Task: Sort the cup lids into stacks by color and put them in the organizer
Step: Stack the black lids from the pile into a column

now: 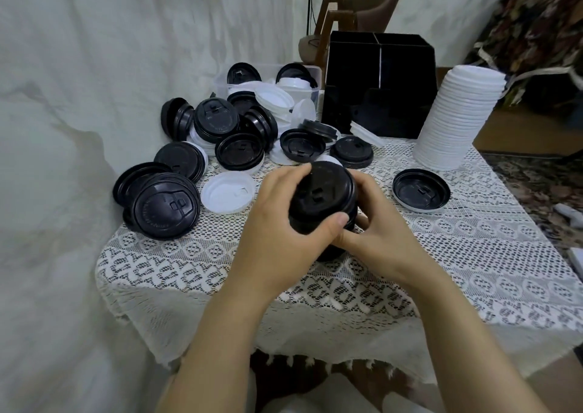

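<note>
Stack of black lids (pixel 321 191) stands upright, left grip (pixel 277 223) and right grip (pixel 381 236) both curled round it. Organizer (pixel 403 97) lies beyond, slightly rightward, nearer the right grip.

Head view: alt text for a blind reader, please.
The left hand and right hand grip a stack of black lids over a lace-covered table. Loose black and white lids lie heaped at left; a tall white lid stack stands at right, beside a black organizer.
</note>
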### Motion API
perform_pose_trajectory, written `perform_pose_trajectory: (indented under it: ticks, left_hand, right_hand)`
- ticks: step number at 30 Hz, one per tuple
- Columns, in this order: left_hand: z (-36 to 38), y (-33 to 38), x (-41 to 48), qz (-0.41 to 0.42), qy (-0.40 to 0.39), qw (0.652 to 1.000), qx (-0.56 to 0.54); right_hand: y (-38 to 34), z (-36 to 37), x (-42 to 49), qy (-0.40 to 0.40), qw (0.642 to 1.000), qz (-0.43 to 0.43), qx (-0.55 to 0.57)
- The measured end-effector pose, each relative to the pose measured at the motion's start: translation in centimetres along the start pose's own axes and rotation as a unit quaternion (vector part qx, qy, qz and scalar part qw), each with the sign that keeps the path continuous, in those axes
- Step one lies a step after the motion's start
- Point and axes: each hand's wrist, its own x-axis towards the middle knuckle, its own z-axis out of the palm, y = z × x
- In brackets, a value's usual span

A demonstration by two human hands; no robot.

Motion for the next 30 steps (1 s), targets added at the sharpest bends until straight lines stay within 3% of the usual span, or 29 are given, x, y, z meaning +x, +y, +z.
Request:
perform_pose_trajectory:
  ticks: [11,17,30]
  left_hand:
    - [1.2,-0.6,0.8,-0.023,-0.035,0.999,-0.021]
    - [1.4,-0.8,0.8,-0.037,-0.043,0.998,-0.034]
    - [2.1,-1.0,0.4,-0.047,-0.070,0.990,-0.109]
  right_hand:
    - [0.8,-0.7,0.0,-0.017,0.999,0.024,0.013]
    - [1.0,-1.2,-0.1,-0.023,0.991,0.032,0.126]
    - [1.0,-1.3,-0.1,-0.017,0.987,0.037,0.157]
